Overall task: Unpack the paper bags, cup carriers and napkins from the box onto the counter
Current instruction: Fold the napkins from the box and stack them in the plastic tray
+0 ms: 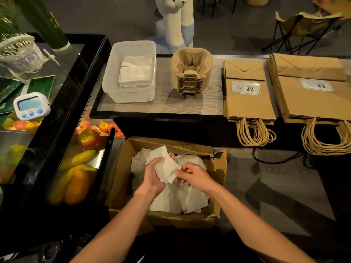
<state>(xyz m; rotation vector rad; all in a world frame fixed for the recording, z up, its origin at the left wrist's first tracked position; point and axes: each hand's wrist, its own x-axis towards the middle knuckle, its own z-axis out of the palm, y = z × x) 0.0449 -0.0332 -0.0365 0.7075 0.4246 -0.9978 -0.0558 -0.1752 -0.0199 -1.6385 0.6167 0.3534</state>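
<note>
**Holding napkins (166, 167) over the box (121, 179)**

Both hands are above the open box, which stands below the near edge of the bench (167, 105). The left hand (153, 176) curls its fingers round a bunch of white paper napkins, creased and fanned out. The right hand (196, 177) pinches the bunch's lower edge between thumb and fingers. More napkins lie loose inside the box, too jumbled to count. The box is brown corrugated card with torn, bent flaps.

Two white labels with green borders carry the only legible writing. The left label (245, 87) shows digits that read 9.9. The right label (316, 84) looks the same but is blurred.

Four groups lie on the grey wood-grain bench, from left to right:
- One translucent plastic tub (114, 80), rectangular with rounded corners, holds a neat pile of folded napkins.
- One nested stack of cup carriers (190, 73) in tan moulded pulp.
- Two flat stacks of kraft paper bags (248, 107), the second (311, 105) larger. Their twisted paper handles hang over the near edge, and a label sits on each top bag.

To the left, a white timer (31, 106) with a pale screen and three blue buttons rests on a glass case holding fruit (81, 168).
</note>
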